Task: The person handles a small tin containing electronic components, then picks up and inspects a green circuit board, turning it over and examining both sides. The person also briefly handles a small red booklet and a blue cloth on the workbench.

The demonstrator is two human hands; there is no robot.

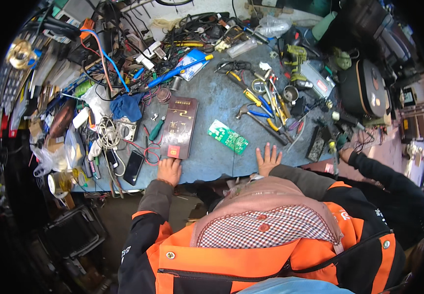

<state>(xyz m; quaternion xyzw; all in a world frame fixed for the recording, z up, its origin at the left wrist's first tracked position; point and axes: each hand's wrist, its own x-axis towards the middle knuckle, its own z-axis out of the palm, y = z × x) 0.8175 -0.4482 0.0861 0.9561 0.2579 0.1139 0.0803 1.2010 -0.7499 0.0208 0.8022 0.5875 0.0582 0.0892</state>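
My left hand rests at the near end of a brown rectangular box or book, its slightly curved fingers touching the table edge or that end. My right hand lies on the blue work surface with fingers spread, holding nothing. Between my hands, a bit farther back, is a green circuit board, lying flat. A green-handled screwdriver lies left of the brown item, and a black phone is to the left of my left hand.
Pliers and a hammer lie back right, near a black case. A blue tool, tangled cables and a blue cloth crowd the back and left. Another person's hand, dark-sleeved, is at the right edge of the table.
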